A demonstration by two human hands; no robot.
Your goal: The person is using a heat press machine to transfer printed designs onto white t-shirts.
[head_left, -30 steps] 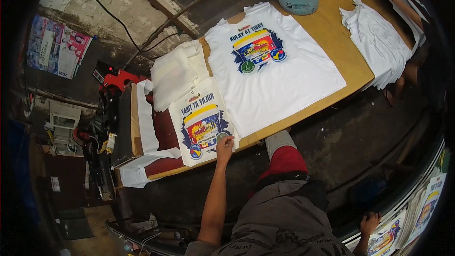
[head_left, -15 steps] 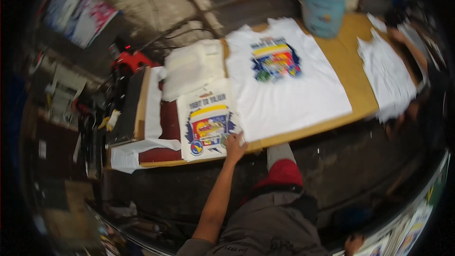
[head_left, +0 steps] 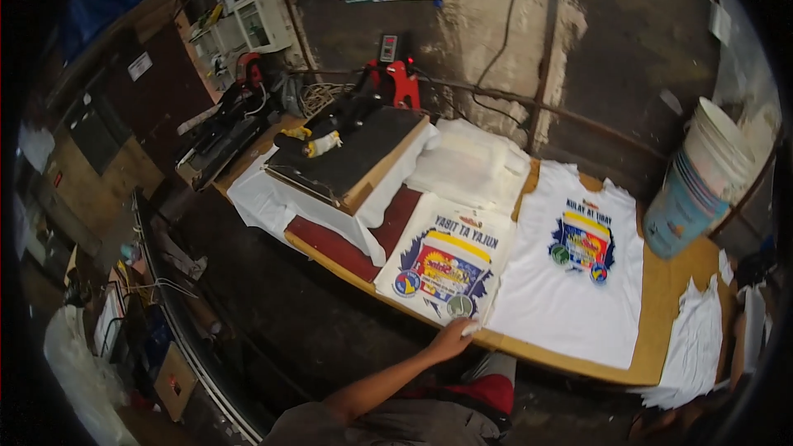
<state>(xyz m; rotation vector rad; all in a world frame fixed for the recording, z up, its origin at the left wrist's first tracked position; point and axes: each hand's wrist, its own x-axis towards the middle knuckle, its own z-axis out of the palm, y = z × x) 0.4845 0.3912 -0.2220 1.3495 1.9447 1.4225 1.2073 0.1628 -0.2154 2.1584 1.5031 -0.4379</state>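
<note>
Head has swung left since half a second ago, press (head_left: 351,153) now central; I see left hand (head_left: 450,337) still pinching the printed sheet's (head_left: 446,264) near corner by the white shirt (head_left: 574,277); sheet lies flat on the table (head_left: 673,281); right hand unseen.

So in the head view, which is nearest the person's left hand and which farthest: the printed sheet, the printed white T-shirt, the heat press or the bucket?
1. Printed sheet: the left hand touches its near edge.
2. Printed white T-shirt: just right of it.
3. Heat press: up and left, at the bench's far end.
4. Bucket: far right corner.
</note>
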